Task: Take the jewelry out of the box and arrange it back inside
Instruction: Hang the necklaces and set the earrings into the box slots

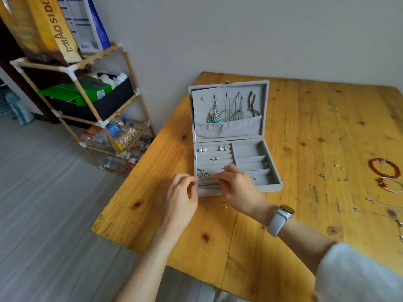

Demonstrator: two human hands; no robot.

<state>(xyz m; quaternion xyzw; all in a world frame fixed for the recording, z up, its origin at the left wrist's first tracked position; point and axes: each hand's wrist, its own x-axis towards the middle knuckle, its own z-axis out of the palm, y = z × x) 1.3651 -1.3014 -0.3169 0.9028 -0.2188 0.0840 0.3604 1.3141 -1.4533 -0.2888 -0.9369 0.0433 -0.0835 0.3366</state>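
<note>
Both hands pinch something tiny, likely an earring: left hand (181, 192), right hand (236, 186), over box (270, 188)'s ring rolls. Light, slippery; grip its post.

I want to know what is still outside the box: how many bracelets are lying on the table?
2 that I can make out, both at the table's right edge: a red beaded bracelet and, just nearer, a pale bangle cut off by the frame. More may lie out of view.

This looks like a home room — a plain white wall (239, 29), a grey plank floor (43, 192), a knotty wooden counter (305, 127), and a bamboo shelf (91, 101) crowded with bottles, boxes and bags.
</note>
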